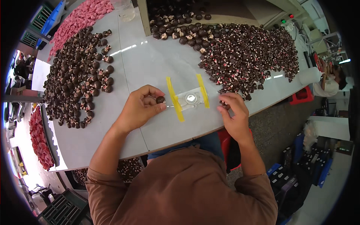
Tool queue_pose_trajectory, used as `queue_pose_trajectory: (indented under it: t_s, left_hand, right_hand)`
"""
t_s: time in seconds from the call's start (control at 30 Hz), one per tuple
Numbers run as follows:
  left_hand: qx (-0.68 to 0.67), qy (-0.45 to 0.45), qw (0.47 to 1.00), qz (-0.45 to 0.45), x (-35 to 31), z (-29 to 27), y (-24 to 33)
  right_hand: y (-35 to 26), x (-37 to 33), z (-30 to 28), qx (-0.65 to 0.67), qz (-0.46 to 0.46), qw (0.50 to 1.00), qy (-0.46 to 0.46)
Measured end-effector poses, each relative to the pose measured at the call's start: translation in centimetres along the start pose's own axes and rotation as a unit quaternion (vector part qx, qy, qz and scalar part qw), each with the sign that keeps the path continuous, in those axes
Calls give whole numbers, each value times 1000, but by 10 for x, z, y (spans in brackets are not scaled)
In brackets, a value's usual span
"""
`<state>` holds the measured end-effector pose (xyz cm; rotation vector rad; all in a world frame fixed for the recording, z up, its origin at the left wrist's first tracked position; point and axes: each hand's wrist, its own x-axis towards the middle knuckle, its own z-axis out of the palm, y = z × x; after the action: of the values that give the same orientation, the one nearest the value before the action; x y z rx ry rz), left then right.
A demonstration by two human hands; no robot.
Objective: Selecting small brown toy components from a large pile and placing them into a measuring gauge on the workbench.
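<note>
Between thumb and fingers, my left hand [138,107] pinches a dark brown, ball-shaped piece [160,100]. My right hand [237,115] has its thumb and fingertips closed on a small dark piece with light specks [224,103], mostly covered by the fingers. A clear flat holder [184,106] with a round, shiny recess lies on the table between the hands. Two strips of yellow tape [172,90] cross its ends and fix it down. Both hands are beside the holder, apart from it.
Dark round pieces with pale bits [75,77] are heaped at the left, pink pieces [78,17] beyond them. Small dark pieces with red and white parts [251,52] spread at the right, beside an open-fronted box [144,18]. A person [330,84] sits at far right. A red stool [227,146] stands below the table edge.
</note>
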<state>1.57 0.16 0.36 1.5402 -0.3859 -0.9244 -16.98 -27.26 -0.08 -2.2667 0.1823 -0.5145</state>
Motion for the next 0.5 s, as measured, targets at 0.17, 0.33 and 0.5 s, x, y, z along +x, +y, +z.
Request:
queue_pose_trajectory:
  t_s: [0.17, 0.33, 0.5]
  left_hand:
    - [-22, 20, 1000, 9, -5, -4, -3]
    - [-12, -17, 1000, 11, -12, 1, -3]
    - [6, -15, 1000, 0, -13, 7, -3]
  right_hand:
    - [10, -2, -7, -48, -42, 997, -37]
    - [14, -9, -2, 87, 88, 991, -40]
    - [9, -6, 0, 35, 67, 997, -31]
